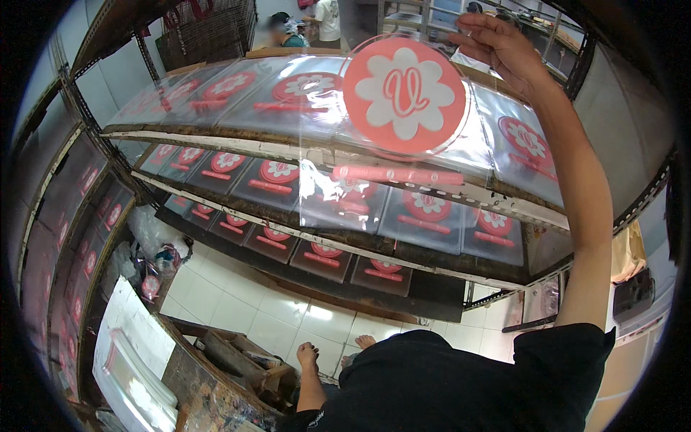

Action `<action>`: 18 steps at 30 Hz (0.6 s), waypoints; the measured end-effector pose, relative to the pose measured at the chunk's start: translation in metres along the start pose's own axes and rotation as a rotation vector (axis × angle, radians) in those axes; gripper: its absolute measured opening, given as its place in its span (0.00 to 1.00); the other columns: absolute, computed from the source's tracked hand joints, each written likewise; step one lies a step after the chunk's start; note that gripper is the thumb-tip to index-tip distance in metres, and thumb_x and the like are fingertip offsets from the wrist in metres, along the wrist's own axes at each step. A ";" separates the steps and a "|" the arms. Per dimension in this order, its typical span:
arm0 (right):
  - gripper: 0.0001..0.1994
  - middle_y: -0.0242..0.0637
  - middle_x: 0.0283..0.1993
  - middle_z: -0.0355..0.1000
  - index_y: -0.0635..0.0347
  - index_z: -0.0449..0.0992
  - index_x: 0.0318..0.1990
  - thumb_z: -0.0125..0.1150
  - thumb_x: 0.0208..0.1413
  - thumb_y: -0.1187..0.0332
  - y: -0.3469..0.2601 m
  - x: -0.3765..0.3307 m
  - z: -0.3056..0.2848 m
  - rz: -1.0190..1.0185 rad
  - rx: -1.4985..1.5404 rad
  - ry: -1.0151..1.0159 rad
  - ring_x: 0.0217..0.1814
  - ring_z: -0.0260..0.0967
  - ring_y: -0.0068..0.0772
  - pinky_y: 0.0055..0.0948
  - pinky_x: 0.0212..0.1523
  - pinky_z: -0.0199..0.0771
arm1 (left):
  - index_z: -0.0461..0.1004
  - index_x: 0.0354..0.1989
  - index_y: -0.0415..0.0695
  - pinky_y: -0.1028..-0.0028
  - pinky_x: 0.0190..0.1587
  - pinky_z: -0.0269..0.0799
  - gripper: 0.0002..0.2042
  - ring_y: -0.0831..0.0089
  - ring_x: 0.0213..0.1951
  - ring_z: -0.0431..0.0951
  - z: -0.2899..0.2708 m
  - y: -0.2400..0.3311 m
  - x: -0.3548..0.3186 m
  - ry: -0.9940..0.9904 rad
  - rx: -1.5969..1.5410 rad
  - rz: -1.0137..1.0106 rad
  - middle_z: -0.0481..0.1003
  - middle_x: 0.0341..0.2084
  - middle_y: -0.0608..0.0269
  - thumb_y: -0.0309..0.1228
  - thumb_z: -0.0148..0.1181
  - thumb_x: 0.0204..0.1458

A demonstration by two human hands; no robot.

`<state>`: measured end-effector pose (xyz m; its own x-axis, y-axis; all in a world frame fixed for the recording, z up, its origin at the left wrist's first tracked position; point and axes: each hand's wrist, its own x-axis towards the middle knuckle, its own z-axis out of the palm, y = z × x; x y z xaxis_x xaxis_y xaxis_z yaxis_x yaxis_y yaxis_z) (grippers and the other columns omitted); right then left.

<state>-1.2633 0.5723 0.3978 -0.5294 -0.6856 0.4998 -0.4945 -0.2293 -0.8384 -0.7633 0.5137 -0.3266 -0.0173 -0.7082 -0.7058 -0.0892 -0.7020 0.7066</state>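
Note:
A clear plastic sheet (317, 205) hangs in front of the rack, printed with a pink disc (353, 93) with a white flower on it and a narrow pink strip below. My right hand (498, 49) is raised at the upper right, its fingers pinched at the sheet's upper right edge. Through the clear part, stacked sheets show behind it. Down beside my body, my left hand (307, 354) hangs with curled fingers over the tiled floor, and nothing shows in it.
A metal rack holds similar printed sheets (281, 173) on several shelves, with another rack (68, 237) at the left. A paint-stained wooden bench (216, 392) carries a white sheet and a stack of clear plastic. Plastic bags (155, 241) lie beyond it. Other people (327, 21) are far back.

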 end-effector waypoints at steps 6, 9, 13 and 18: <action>0.16 0.48 0.58 0.67 0.70 0.64 0.59 0.45 0.64 0.79 0.094 0.049 -0.066 0.259 0.153 0.092 0.61 0.72 0.45 0.30 0.57 0.80 | 0.70 0.39 0.39 0.70 0.25 0.70 0.07 0.69 0.26 0.76 -0.038 -0.010 -0.002 0.061 0.073 -0.078 0.74 0.29 0.60 0.30 0.52 0.57; 0.16 0.46 0.56 0.68 0.70 0.64 0.57 0.46 0.62 0.79 0.134 0.055 -0.077 0.337 0.026 0.033 0.58 0.74 0.45 0.33 0.56 0.81 | 0.69 0.39 0.38 0.68 0.25 0.70 0.08 0.67 0.26 0.76 -0.051 -0.054 0.006 -0.025 0.070 -0.100 0.74 0.28 0.59 0.30 0.51 0.58; 0.19 0.49 0.51 0.68 0.72 0.61 0.56 0.48 0.56 0.80 0.175 0.063 -0.086 0.375 0.015 0.003 0.54 0.75 0.50 0.40 0.53 0.83 | 0.70 0.37 0.36 0.66 0.23 0.68 0.08 0.65 0.22 0.75 -0.014 -0.074 -0.029 0.042 0.090 -0.172 0.73 0.24 0.58 0.30 0.51 0.58; 0.21 0.50 0.52 0.66 0.74 0.60 0.59 0.47 0.56 0.81 0.197 0.072 -0.084 0.382 -0.044 -0.035 0.55 0.75 0.53 0.40 0.54 0.82 | 0.70 0.34 0.37 0.67 0.23 0.68 0.07 0.65 0.21 0.74 0.008 -0.047 -0.085 -0.032 0.265 -0.116 0.72 0.23 0.59 0.30 0.51 0.58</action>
<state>-1.4569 0.5358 0.2870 -0.6579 -0.7391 0.1447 -0.2959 0.0770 -0.9521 -0.7653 0.6074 -0.3002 -0.0230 -0.6189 -0.7851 -0.3492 -0.7309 0.5864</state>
